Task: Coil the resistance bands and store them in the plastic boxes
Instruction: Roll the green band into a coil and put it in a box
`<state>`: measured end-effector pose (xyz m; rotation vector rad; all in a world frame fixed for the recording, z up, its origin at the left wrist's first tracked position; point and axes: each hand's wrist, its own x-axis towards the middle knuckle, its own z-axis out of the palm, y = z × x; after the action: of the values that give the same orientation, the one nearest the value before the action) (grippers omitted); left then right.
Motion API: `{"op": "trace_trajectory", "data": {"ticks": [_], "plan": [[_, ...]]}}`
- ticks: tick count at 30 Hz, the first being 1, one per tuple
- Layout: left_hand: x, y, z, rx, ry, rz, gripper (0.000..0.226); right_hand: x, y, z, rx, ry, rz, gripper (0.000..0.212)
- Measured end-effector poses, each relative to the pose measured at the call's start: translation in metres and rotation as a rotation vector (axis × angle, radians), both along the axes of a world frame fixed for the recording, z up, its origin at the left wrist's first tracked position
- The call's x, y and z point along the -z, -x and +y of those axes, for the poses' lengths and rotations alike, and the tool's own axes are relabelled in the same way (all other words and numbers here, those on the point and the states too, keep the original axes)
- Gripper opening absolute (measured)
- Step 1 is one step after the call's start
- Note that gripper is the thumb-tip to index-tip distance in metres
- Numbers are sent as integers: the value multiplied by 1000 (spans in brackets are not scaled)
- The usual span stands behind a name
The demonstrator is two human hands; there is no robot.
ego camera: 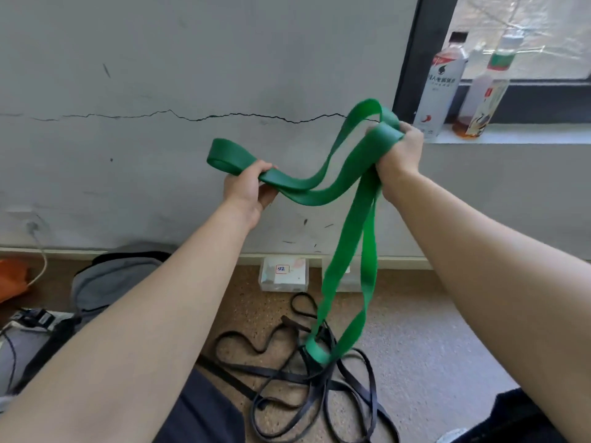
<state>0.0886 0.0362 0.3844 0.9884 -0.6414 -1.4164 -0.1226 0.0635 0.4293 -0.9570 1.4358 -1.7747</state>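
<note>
Above black bands tangled on the floor, left hand and right hand each gripped a green band.

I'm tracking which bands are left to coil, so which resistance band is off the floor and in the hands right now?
The wide green resistance band, gripped by the left hand and right hand. The thin black resistance bands lie tangled on the floor, untouched by either hand.

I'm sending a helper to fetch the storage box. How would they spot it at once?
Follow the cracked grey wall down to the floor. The clear plastic box sits against its base, beyond the black bands. It alone carries a small red-framed label.
</note>
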Motion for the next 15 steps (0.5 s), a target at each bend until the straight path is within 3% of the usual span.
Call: {"op": "trace_trajectory", "data": {"ticks": [11, 15], "plan": [[-68, 17, 18, 30, 175, -419, 14, -133, -1, 22, 20, 190, 99, 19], [-82, 18, 22, -11, 254, -534, 24, -139, 10, 32, -19, 63, 444, 17]]}}
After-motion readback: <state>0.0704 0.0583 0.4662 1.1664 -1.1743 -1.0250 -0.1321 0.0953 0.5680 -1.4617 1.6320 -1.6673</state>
